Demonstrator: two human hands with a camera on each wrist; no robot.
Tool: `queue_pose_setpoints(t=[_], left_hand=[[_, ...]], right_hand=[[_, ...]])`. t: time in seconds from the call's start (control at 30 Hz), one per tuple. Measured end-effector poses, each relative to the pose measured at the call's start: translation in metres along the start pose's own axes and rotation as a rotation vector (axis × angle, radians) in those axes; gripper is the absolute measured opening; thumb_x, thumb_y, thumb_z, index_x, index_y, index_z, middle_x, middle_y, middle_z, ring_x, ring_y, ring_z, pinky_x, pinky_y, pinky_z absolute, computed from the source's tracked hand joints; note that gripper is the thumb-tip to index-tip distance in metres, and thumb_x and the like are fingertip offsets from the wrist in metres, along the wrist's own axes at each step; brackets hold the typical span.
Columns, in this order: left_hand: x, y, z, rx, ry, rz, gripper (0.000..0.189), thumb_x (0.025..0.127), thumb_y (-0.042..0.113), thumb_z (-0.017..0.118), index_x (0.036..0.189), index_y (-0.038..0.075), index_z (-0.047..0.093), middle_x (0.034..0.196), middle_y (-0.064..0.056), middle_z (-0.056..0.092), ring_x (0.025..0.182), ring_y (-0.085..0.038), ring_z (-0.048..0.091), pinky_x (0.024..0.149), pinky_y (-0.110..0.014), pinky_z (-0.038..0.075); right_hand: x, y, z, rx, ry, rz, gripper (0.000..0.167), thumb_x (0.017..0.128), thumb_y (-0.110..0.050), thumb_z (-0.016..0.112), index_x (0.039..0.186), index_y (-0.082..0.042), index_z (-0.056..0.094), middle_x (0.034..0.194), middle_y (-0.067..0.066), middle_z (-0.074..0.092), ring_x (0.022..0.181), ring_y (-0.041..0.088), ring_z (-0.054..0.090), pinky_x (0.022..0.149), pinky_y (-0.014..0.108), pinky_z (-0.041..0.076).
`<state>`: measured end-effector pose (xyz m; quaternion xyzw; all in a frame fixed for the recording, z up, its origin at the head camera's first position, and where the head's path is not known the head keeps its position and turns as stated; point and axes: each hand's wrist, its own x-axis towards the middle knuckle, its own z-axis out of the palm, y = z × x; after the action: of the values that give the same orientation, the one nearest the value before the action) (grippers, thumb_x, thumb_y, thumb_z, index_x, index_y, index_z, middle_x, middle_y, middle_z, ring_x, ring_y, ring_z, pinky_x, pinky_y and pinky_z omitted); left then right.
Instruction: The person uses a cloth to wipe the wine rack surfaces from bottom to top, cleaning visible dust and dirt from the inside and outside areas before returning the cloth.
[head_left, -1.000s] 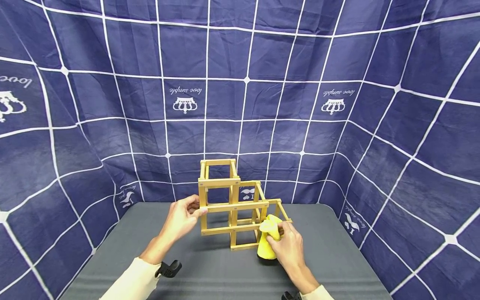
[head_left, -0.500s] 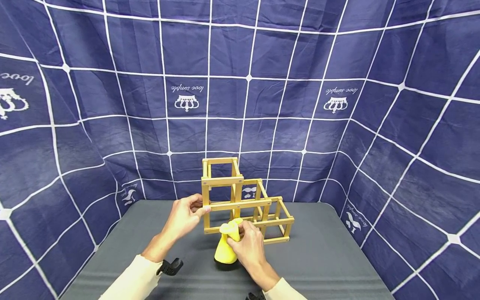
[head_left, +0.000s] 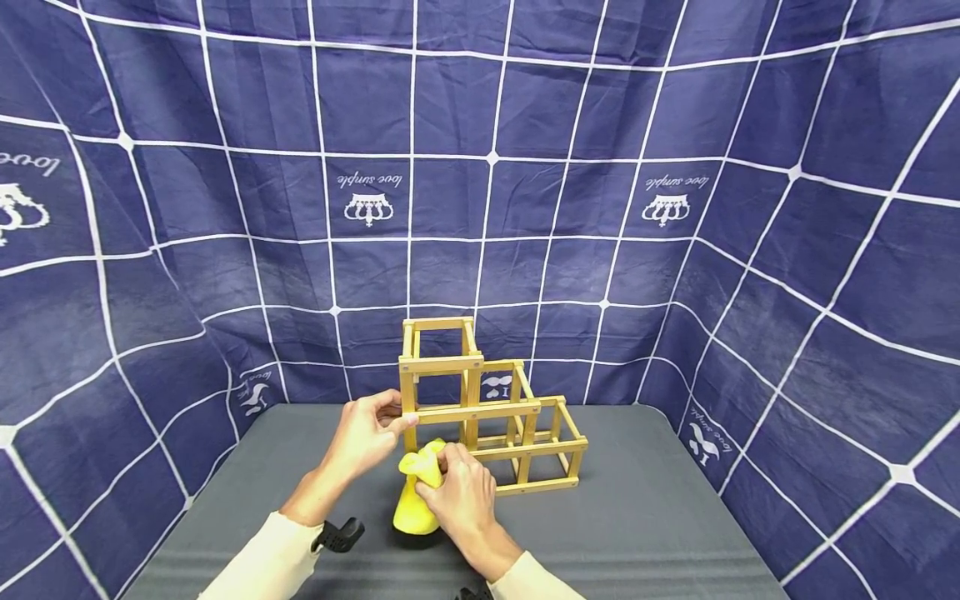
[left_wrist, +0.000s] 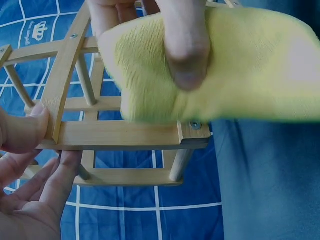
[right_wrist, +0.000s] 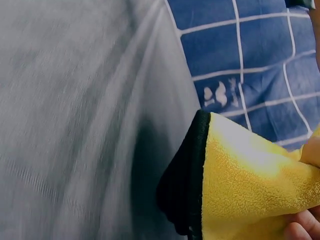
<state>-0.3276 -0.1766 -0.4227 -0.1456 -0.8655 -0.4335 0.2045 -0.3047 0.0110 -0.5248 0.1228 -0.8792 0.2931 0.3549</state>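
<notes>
A stepped wooden rack [head_left: 442, 364] of slats and dowels stands on the grey tabletop. My left hand [head_left: 366, 429] grips its left end, thumb in front and fingers behind the wood. In the left wrist view that thumb lies over the rack's slat [left_wrist: 120, 134], with the fingers on the other side. My right hand [head_left: 463, 500] pinches a bunched yellow cloth [head_left: 415, 510] before the rack's lower left part. The cloth [left_wrist: 250, 60] overlaps the slats in the left wrist view, and the right thumb presses on it. Its dark edge [right_wrist: 196, 170] hangs down in the right wrist view.
A blue curtain [head_left: 525, 200] with white grid lines hangs behind the grey tabletop [head_left: 637, 517] and along both sides. Black wrist straps [head_left: 339, 535] sit by the cream sleeves [head_left: 262, 567].
My right hand has moved left with the cloth, from the rack's low right end along its front to the left end. The left hand keeps its grip and the rack stays put.
</notes>
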Motion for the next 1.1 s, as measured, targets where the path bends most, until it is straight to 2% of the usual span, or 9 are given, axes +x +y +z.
queue_pose_setpoints(t=[0.17,0.37,0.6,0.83,0.97,1.1], left_hand=[[0.002,0.0,0.002,0.001,0.023,0.014,0.009,0.1,0.007,0.09,0.106,0.011,0.085,0.098,-0.005,0.09,0.088,-0.013,0.087,0.082,-0.025,0.068],[0.004,0.0,0.001,0.028,0.036,0.034,0.01,0.099,0.008,0.091,0.106,0.012,0.085,0.096,-0.004,0.089,0.086,-0.011,0.085,0.081,-0.024,0.067],[0.003,0.001,0.0,0.046,0.024,0.027,0.01,0.1,0.009,0.091,0.107,0.014,0.085,0.097,-0.002,0.089,0.085,-0.011,0.084,0.082,-0.027,0.066],[0.003,0.003,0.003,0.058,0.017,0.042,0.01,0.099,0.01,0.091,0.107,0.014,0.085,0.096,-0.001,0.09,0.085,-0.008,0.083,0.083,-0.026,0.065],[0.002,0.003,0.003,0.047,0.019,0.037,0.011,0.099,0.008,0.091,0.107,0.013,0.085,0.096,-0.002,0.089,0.084,-0.008,0.083,0.082,-0.025,0.065],[0.003,0.002,0.002,0.028,0.032,0.023,0.012,0.099,0.006,0.09,0.107,0.012,0.085,0.098,-0.005,0.09,0.087,-0.013,0.086,0.082,-0.026,0.067]], right_hand=[[0.001,0.028,-0.017,-0.062,0.031,0.008,0.052,0.066,-0.03,0.113,0.092,-0.023,0.068,0.086,-0.01,0.071,0.068,0.016,0.073,0.056,0.028,0.052],[0.003,0.065,-0.044,-0.117,0.072,-0.012,0.054,0.064,-0.026,0.114,0.094,-0.021,0.07,0.088,-0.008,0.072,0.07,0.021,0.076,0.058,0.036,0.058],[0.007,0.118,-0.087,-0.108,0.062,0.119,0.045,0.068,-0.022,0.109,0.095,-0.02,0.073,0.089,-0.004,0.075,0.076,0.028,0.077,0.062,0.048,0.059],[0.015,0.165,-0.131,-0.129,0.081,0.235,0.037,0.076,-0.023,0.104,0.101,-0.014,0.079,0.094,0.003,0.078,0.081,0.032,0.078,0.064,0.052,0.059],[0.016,0.183,-0.146,-0.132,0.087,0.297,0.037,0.078,-0.022,0.102,0.107,-0.011,0.082,0.097,0.007,0.079,0.086,0.034,0.079,0.068,0.053,0.061],[0.018,0.187,-0.151,-0.115,0.074,0.277,0.037,0.081,-0.021,0.102,0.111,-0.009,0.083,0.099,0.009,0.081,0.088,0.034,0.08,0.07,0.052,0.062]])
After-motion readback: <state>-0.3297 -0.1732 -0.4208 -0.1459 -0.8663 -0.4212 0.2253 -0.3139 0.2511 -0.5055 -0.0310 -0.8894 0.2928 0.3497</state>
